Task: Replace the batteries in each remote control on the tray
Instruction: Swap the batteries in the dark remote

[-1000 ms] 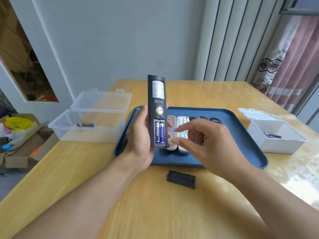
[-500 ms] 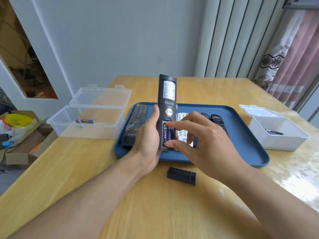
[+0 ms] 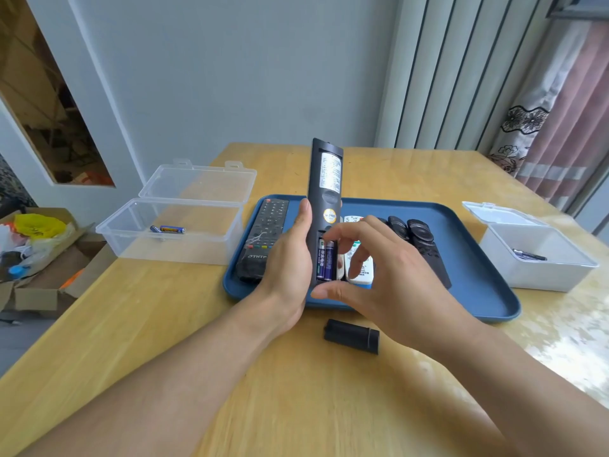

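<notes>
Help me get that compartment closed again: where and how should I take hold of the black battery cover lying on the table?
Pinch the battery cover across its two long edges, coming from above with the right hand; it lies flat, narrow, with open table around it.

On the flat black remote control (image 3: pixel 263 239) lying at the left of the blue plastic tray (image 3: pixel 474 275) we read white letters, "TMTP". The white paper label (image 3: pixel 330 173) on the long black remote control (image 3: pixel 324 199) held upright and the print on its two blue batteries (image 3: pixel 325 261) stay too small for us to read.
</notes>
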Available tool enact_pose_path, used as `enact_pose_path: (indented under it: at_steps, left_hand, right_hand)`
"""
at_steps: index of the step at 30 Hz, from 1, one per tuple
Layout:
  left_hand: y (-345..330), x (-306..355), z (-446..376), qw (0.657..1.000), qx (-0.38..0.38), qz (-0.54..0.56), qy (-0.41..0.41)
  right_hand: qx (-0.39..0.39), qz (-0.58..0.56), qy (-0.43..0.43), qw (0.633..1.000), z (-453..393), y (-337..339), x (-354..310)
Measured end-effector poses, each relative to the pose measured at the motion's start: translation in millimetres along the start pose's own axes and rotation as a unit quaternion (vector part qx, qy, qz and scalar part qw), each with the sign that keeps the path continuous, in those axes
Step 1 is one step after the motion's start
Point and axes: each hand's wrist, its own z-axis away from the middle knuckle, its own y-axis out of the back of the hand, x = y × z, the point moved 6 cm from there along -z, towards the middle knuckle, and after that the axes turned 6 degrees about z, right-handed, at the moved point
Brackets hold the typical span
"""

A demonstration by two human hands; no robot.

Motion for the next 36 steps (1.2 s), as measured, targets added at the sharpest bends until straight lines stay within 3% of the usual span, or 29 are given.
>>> enact_pose_path:
  at_steps: [7,13,25,28,32,33,36]
  left_hand:
    - [-5.9,-0.9,5.1,0.998,-0.004,-0.058,-0.006]
    - [-6.5,0.9,4.8,0.998,0.000,-0.058,-0.018]
    - [-5.1,3.7,7.1,0.999,0.024,-0.030,-0.011]
    - [-3.9,4.4,5.2,1.000,0.021,-0.023,-0.004]
    - [-0.1,6.7,2.2,0.999,0.040,-0.014,-0.005]
    - [0.9,7.4,1.7,0.999,0.042,-0.013,-0.004]
    - [0.9,7.2,1.2,1.000,0.025,-0.004,0.016]
  right_hand:
    - [-0.027,-0.047,-0.059,0.997,-1.7,-1.0,9.0]
    - [0.019,-0.136,-0.096,0.986,-0.1,2.6,9.2]
    - [0.014,-0.231,-0.084,0.969,-0.6,4.6,3.9]
    - [0.047,-0.324,-0.119,0.937,-2.6,11.7,11.3]
    - [-0.009,-0.510,-0.209,0.834,-1.8,-0.7,21.7]
    - [-0.025,-0.517,-0.221,0.827,-1.6,-4.3,22.9]
    - [-0.048,-0.431,-0.210,0.876,-0.8,-5.1,25.1]
